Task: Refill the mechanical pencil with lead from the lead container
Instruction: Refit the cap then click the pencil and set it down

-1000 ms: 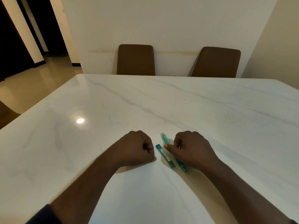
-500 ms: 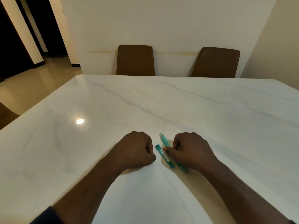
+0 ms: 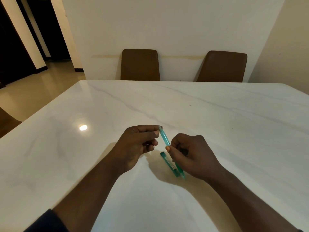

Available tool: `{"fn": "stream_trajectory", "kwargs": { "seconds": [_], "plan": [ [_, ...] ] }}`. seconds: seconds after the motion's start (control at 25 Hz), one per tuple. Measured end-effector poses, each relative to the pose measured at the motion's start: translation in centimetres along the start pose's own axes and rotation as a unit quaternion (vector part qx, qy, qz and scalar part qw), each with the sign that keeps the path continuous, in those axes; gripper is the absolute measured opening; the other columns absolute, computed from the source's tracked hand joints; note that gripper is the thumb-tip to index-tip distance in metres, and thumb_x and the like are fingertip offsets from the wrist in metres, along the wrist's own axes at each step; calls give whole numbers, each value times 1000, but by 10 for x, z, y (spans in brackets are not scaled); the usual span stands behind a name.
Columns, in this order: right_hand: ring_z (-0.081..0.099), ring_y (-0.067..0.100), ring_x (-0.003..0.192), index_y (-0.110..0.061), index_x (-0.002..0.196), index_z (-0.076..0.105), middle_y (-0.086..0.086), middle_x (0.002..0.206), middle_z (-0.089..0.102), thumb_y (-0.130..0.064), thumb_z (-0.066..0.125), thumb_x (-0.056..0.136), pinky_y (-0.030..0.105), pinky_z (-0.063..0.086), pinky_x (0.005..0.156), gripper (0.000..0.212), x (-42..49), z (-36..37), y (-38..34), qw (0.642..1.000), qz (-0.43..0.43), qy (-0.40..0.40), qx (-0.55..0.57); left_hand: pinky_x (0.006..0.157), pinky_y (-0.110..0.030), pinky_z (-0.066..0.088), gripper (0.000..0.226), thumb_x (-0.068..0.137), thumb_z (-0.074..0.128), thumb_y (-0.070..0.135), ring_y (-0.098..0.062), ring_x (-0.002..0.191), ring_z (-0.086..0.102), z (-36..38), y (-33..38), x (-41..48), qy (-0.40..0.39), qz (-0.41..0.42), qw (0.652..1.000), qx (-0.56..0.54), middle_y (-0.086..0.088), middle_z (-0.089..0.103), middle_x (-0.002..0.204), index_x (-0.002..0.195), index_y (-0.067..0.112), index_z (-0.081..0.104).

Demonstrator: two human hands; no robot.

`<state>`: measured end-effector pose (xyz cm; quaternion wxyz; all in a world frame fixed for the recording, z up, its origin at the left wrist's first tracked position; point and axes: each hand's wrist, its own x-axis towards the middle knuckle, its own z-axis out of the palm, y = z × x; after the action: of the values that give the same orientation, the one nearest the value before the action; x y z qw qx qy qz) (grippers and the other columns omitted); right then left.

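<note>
Currently the pencil (image 3: 164,138) is held slanted btwn both hands, low over the table (image 3: 217,131), centre of view, on the person's side.

Grip, left hand (image 3: 137,146): thumb and forefinger pinch the pencil's top end. The other fingers curl loosely beneath and hold nothing.

Grip, right hand (image 3: 194,154): thumb tip and curled fingers clamp the barrel at approx. mid-length. The lower barrel passes behind this hand and the tip end shows again below it, close to the table. Contact w/ the surface cannot be confirmed.

Container (image 3: 168,162): lies flat on the table, just beside the pencil's lower half on its left and roughly parallel to it. Neither hand touches it. Open or closed: cannot tell.

Assessment: the two-hand hold is consistent w/ opening the pencil. The right hand steadies the barrel, and the left hand sits on the end where a cap would be, a pos. suited to pulling it off. Cap detail is too small to confirm. The container lies close, probably so lead is within reach once the barrel is open. Task judged at an early stage: no lead seen out, no refill made.

Risks: a small cap may slip and roll on the smooth table. Lead is thin and brittle and needs a light pinch. Dim light and teal-on-teal parts make seams hard to read.

Other: dark sleeve (image 3: 46,221) on the left forearm.
</note>
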<state>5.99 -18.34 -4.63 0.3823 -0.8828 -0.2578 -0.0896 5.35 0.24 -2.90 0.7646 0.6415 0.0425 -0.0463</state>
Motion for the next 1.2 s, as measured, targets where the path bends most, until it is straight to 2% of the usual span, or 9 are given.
{"fn": "stream_trajectory", "kwargs": {
  "seconds": [0.12,0.32,0.52,0.6,0.68,0.76,0.84,1.04,1.2],
  "plan": [
    [58,8,52,-21,77,65,-10,57,63,-31,65,87,14,38,47,14,-1,-1,-1,1000,-9,-16,8,55,-17,49,18,90,58,5,-8,58,57,4,2,-1,-20,0,999,-41,-2,63,64,92,7,76],
    [56,4,46,-23,75,63,-11,51,60,-28,69,85,12,38,45,13,0,-2,-5,999,21,-37,25,54,-17,50,18,90,58,7,-9,56,57,4,4,-2,-6,14,999,-32,-2,62,61,87,6,76],
    [57,4,45,-20,74,66,-7,53,64,-28,73,82,14,40,46,13,-1,-4,-4,998,32,-42,22,53,-18,51,13,88,61,6,-10,57,59,-1,5,6,98,41,990,-88,0,64,60,84,6,74],
    [57,4,46,-22,73,66,-7,55,65,-31,72,82,14,41,45,14,0,-4,-2,998,56,-16,16,55,-18,52,12,87,63,6,-11,59,62,-13,9,6,102,49,994,-1,-2,67,62,86,6,75],
    [57,2,48,-20,75,67,-7,55,65,-33,71,83,13,41,44,15,2,-5,2,996,90,25,13,54,-20,53,12,85,65,3,-14,57,63,-18,10,1,50,-3,989,136,-9,69,64,88,3,76],
    [60,2,53,-19,75,68,-7,58,68,-34,69,84,13,42,45,17,3,-4,5,993,112,45,6,54,-23,54,10,84,67,6,-16,53,62,-14,7,-5,-13,-78,965,251,-16,71,66,84,2,77],
    [61,2,57,-21,74,67,-6,60,69,-35,68,84,13,41,45,17,4,-2,6,992,122,43,2,55,-27,55,11,83,70,10,-18,52,63,-8,2,-7,-54,-110,939,322,-20,73,71,84,1,76],
    [59,-7,55,-23,72,65,-12,61,65,-34,67,85,10,37,42,17,4,2,3,991,134,14,3,57,-27,57,12,84,67,5,-17,50,62,-9,-6,-2,-46,-80,940,327,-27,72,79,89,0,76],
    [64,-1,60,-22,72,67,-11,63,69,-34,66,85,11,37,42,18,4,2,2,991,132,7,6,58,-28,57,13,82,70,3,-18,52,63,-8,-7,-2,-50,-71,946,312,-25,73,76,94,3,75]
  ]
}}
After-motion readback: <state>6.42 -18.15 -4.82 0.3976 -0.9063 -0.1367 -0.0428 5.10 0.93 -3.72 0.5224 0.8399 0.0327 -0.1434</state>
